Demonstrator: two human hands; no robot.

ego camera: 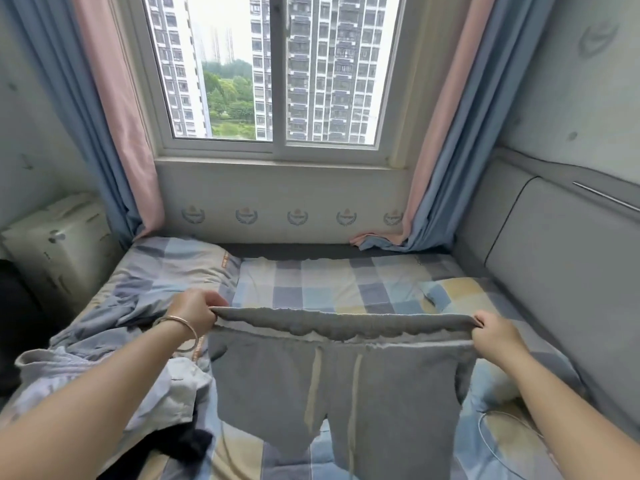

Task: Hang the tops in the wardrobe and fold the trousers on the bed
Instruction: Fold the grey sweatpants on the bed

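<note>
Grey sweat trousers with pale drawstrings hang stretched out above the checked bed. My left hand, a bangle on its wrist, pinches the left end of the waistband. My right hand pinches the right end. The waistband is pulled taut between them and the two legs hang down toward me over the bedsheet. A pile of pale blue and white clothes lies on the bed under my left forearm, with a dark garment at its near edge.
A checked pillow lies at the bed's far left. A padded grey headboard runs along the right. The window wall with blue and pink curtains stands behind the bed. A white box sits at the left. A white cable lies lower right.
</note>
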